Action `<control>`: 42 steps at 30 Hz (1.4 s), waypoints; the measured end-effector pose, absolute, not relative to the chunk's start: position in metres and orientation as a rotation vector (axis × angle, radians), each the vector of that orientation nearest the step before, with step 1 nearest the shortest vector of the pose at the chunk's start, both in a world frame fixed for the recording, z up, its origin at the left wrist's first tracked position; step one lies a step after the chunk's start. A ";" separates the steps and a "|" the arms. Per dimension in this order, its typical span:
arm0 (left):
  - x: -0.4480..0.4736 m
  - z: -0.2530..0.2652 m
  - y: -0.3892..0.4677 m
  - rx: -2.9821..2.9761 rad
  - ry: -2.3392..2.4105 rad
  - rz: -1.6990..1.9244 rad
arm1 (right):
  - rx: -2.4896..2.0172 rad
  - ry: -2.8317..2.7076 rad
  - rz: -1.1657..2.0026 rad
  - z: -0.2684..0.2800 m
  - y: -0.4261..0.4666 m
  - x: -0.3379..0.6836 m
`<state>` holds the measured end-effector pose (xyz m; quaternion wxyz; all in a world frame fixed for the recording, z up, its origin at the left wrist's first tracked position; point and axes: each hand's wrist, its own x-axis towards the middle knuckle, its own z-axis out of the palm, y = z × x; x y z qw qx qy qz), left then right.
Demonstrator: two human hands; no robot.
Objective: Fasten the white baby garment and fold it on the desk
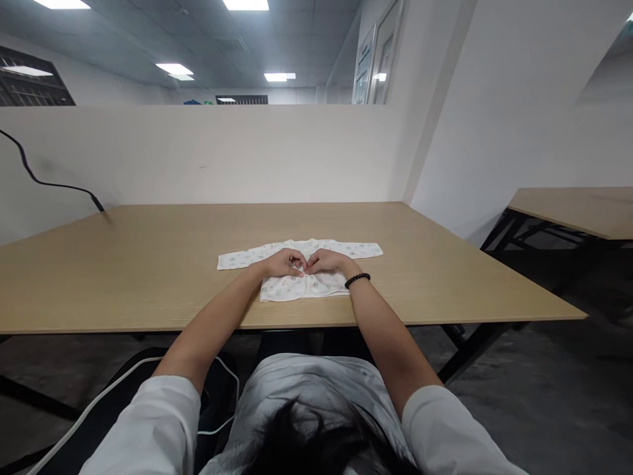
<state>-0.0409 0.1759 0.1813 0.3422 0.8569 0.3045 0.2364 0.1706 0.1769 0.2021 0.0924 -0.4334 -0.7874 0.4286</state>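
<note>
A small white baby shirt [281, 288] with a faint coloured print lies flat on the wooden table, its sleeves spread out to both sides. My left hand [287, 262] and my right hand [324, 260] meet at the middle of its front. Both hands have their fingers pinched on the cloth along the front opening, fingertips almost touching. Whatever small part sits between the fingertips is too small to make out. On my right wrist is a dark beaded bracelet [357, 280]. The lower hem rests a little above the table's near edge.
The light wooden table [148, 264] reaches back to a low white partition [247, 155]. A black cable [54, 185] hangs at the back left. Another table [583, 208] stands to the right. A white cord [99, 402] runs beside my left arm.
</note>
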 end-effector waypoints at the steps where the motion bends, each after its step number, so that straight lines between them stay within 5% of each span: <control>1: -0.041 0.181 0.176 2.215 0.791 0.610 | -1.274 -2.335 1.281 0.201 0.178 0.171; 42: -0.049 0.175 0.182 2.132 0.771 0.504 | -1.220 -2.252 1.475 0.181 0.195 0.169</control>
